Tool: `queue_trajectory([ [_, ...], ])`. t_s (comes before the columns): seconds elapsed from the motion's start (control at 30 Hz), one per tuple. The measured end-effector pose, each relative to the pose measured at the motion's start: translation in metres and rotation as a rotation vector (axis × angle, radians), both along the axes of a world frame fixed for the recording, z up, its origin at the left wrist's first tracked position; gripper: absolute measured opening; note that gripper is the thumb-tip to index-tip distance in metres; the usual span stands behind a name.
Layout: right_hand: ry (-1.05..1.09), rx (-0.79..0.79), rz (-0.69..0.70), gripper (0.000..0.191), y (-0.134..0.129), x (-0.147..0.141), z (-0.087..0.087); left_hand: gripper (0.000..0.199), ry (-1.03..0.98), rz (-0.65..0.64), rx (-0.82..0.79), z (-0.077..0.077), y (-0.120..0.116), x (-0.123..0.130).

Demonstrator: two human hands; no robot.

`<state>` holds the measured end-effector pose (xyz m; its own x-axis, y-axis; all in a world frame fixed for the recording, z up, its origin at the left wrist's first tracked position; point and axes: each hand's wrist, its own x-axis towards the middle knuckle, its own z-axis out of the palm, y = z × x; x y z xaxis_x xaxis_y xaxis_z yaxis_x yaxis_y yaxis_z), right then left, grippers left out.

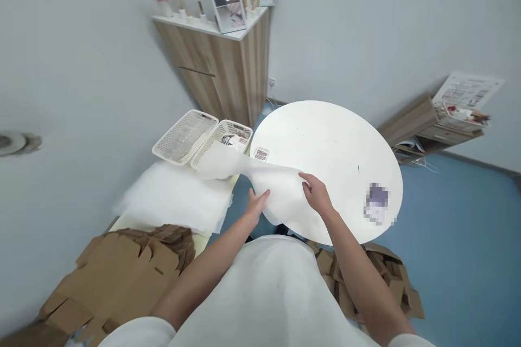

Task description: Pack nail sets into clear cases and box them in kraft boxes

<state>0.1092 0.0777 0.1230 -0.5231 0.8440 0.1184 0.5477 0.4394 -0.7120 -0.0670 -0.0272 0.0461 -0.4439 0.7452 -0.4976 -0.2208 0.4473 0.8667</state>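
Note:
A thin white sheet [280,187], tissue paper or foam by its look, is stretched between my hands over the near left edge of the round white table [345,135]. My left hand [258,205] grips its near edge, thumb on top and the other fingers partly hidden. On the far right side, my right hand [318,195] pinches the sheet with index finger and thumb. The sheet's loose left end trails over a basket and toward a stack of similar white sheets [171,198].
Two white plastic baskets [185,135] stand left of the table; one contains small packets [236,140]. A small patterned item [261,154] and a blurred purple item [376,203] lie on the table. Flattened cardboard boxes [118,271] are at lower left, more cardboard [391,276] at lower right.

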Motion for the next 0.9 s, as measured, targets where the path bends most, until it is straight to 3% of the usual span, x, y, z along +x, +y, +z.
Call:
queue_trajectory([
  [0.13,0.192,-0.221,-0.344,0.039,0.018,0.045,-0.035,0.093,-0.181,-0.091,-0.094,0.009,0.025,0.037],
  [0.23,0.324,-0.371,-0.535,0.046,0.029,0.067,-0.069,0.089,-0.179,-0.230,-0.092,0.004,0.037,0.061],
  [0.33,0.381,-0.405,-0.631,0.053,0.030,0.085,-0.100,0.074,-0.046,-0.339,-0.083,-0.006,0.047,0.079],
  [0.43,0.282,-0.480,-0.629,0.060,0.021,0.102,-0.121,0.072,0.211,-0.384,-0.229,-0.013,0.059,0.088],
  [0.53,0.091,-0.492,-0.546,0.064,0.013,0.117,-0.130,0.073,0.396,-0.481,-0.333,-0.017,0.070,0.089],
  [0.67,-0.104,-0.384,-0.438,0.063,0.015,0.124,-0.132,0.073,0.536,-0.556,-0.355,-0.021,0.076,0.087],
  [0.9,-0.337,-0.192,-0.473,0.058,0.027,0.116,-0.125,0.075,0.795,-0.699,-0.387,-0.022,0.072,0.088],
])
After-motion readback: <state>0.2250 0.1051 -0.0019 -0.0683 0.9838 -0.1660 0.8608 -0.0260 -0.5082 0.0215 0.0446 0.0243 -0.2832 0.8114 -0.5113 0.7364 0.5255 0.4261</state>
